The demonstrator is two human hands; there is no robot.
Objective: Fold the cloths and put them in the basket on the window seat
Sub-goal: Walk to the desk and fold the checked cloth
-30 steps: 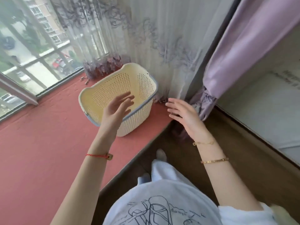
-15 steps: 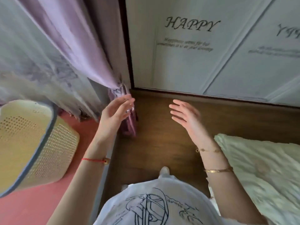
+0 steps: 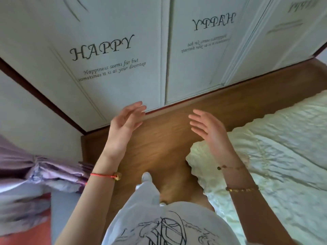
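Cream bedding (image 3: 274, 156) fills the frame's right; no cloth or basket shows. Right hand (image 3: 210, 128), nearer it, and left hand (image 3: 123, 122) hang empty, fingers spread.

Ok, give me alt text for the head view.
Both hands, left and right, are raised open and empty above a wooden floor, facing white wardrobe doors lettered "HAPPY". A pale quilted bed lies right, purple curtain left.
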